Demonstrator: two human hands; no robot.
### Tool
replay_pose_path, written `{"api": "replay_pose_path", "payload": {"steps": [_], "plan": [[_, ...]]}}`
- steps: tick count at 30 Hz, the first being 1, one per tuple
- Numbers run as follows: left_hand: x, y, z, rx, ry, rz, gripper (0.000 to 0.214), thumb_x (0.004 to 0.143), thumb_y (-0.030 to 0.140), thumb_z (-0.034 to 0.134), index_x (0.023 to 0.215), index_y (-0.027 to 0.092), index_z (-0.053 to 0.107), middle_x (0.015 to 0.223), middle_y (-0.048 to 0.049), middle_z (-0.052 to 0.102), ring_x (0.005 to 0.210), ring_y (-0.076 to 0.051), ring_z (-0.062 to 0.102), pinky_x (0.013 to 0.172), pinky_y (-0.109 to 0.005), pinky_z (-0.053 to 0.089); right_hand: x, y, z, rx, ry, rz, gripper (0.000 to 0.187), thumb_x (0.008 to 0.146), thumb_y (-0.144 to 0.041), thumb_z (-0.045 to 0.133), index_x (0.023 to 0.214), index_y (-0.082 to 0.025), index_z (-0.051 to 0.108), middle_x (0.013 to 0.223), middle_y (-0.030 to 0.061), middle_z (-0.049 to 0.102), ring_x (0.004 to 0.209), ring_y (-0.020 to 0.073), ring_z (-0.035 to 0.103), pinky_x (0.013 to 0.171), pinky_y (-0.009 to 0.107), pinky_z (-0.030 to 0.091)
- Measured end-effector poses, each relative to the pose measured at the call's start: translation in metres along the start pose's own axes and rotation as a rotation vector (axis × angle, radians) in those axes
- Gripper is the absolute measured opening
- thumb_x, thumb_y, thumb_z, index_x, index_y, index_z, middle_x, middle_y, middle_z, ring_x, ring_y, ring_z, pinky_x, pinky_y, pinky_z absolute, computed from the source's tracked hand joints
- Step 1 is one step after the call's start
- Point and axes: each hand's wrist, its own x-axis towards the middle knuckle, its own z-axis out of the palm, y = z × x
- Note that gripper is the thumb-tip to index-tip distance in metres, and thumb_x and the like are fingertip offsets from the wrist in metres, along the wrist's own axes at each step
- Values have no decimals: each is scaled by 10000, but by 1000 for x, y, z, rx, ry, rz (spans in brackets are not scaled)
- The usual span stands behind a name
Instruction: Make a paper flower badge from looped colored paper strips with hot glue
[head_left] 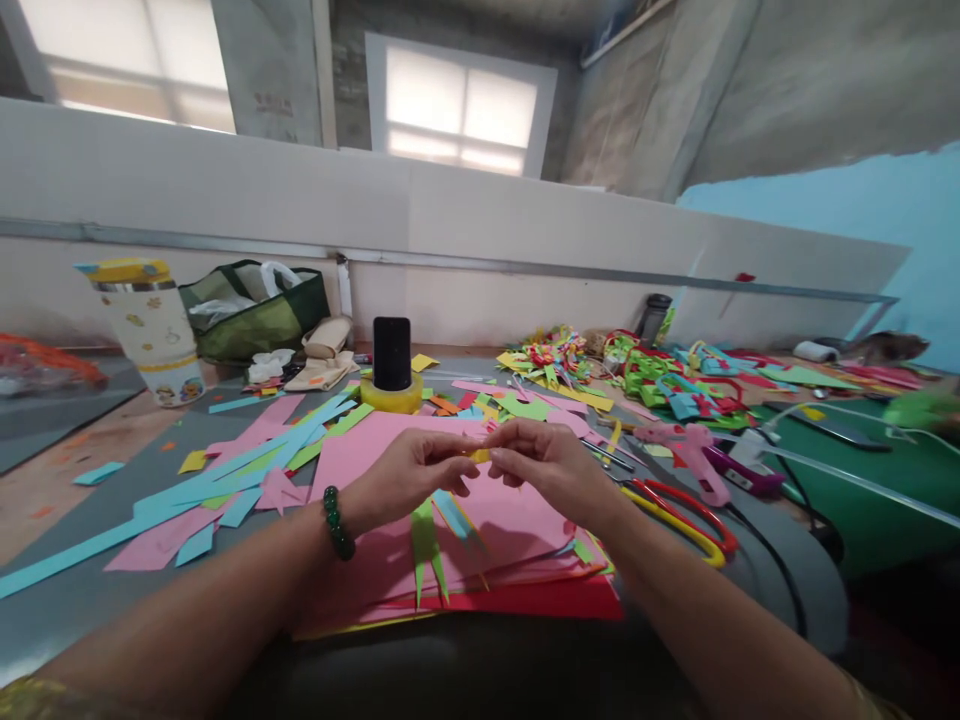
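Observation:
Both my hands meet above a stack of coloured paper [360, 455], pink on top with red and yellow sheets below. A small yellow piece of paper [480, 456] is pinched between the fingertips of my left hand [420, 465] and my right hand [544, 465]. Its exact shape is mostly hidden by the fingers. Under the hands, green paper strips [426, 550] and a blue-and-yellow strip [459, 525] lie on the stack. A dark green bead bracelet [338, 523] circles my left wrist.
Scissors with red and yellow handles [690, 520] and a pink glue gun [694, 460] lie to the right. Blue strips [247, 460] and pink scraps spread leftward. A phone [391, 352] stands on yellow tape [390, 398]. A tumbler [154, 335] and green bag [259, 315] stand behind.

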Motion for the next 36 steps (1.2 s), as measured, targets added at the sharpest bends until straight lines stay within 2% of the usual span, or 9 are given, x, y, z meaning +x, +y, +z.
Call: {"api": "replay_pose_path", "payload": {"steps": [4, 12, 16, 19, 23, 27, 29, 32, 36], "plan": [[0, -1, 1, 41, 0, -27, 434, 822, 503, 632, 982, 105, 700, 858, -94, 717, 701, -164, 674, 675, -281, 543, 1, 0, 2, -1, -4, 17, 289, 758, -419, 683, 842, -145, 649, 657, 18, 665, 577, 97, 588, 568, 233, 487], [3, -2, 2, -55, 59, -98, 492, 756, 608, 650, 821, 120, 673, 797, -80, 710, 649, -166, 680, 626, -280, 532, 7, 7, 6, -64, 63, -83, 305, 731, -437, 724, 818, -154, 651, 663, 0, 626, 592, 103, 566, 540, 234, 456], [2, -1, -1, -127, 65, -143, 484, 666, 581, 747, 811, 136, 626, 791, -59, 705, 651, -164, 687, 625, -267, 516, 8, 11, 10, -92, 57, -118, 221, 765, -332, 688, 895, -161, 635, 715, 9, 645, 612, 111, 587, 541, 236, 439], [2, -2, -3, -171, 78, -182, 436, 669, 531, 769, 803, 139, 633, 820, -48, 702, 692, -148, 688, 633, -231, 489, 9, 13, 11, -77, 60, -119, 247, 765, -299, 673, 960, -163, 605, 739, 20, 670, 658, 131, 619, 585, 254, 460], [3, -3, -8, -214, 74, -236, 386, 655, 467, 792, 791, 125, 678, 767, -52, 694, 717, -154, 675, 653, -231, 471, 11, 16, 6, -50, 107, -122, 315, 762, -323, 668, 1015, -153, 588, 694, -4, 640, 616, 117, 573, 570, 255, 444], [3, -5, -9, -212, 77, -258, 344, 671, 433, 783, 786, 118, 706, 750, -66, 701, 712, -150, 658, 645, -229, 440, 13, 16, 2, -3, 166, -149, 350, 787, -377, 644, 1043, -149, 576, 755, 11, 640, 669, 123, 581, 616, 274, 467], [2, -5, -8, -195, 76, -259, 322, 685, 419, 778, 773, 116, 712, 723, -67, 701, 696, -140, 642, 642, -226, 426, 14, 15, 3, -16, 145, -152, 393, 769, -381, 676, 1067, -150, 565, 765, 10, 639, 675, 123, 583, 613, 271, 468], [2, -3, -7, -179, 71, -257, 301, 683, 411, 780, 760, 128, 713, 703, -55, 698, 690, -136, 629, 663, -234, 427, 14, 12, 8, -42, 90, -117, 414, 729, -335, 720, 1065, -155, 559, 663, -27, 611, 580, 102, 540, 535, 245, 421], [1, 0, -7, -172, 60, -272, 284, 674, 398, 787, 761, 138, 713, 698, -50, 699, 690, -138, 627, 664, -240, 418, 14, 11, 11, 30, 89, -80, 374, 733, -320, 697, 1039, -162, 552, 553, -75, 535, 500, 82, 488, 456, 220, 351]]}}
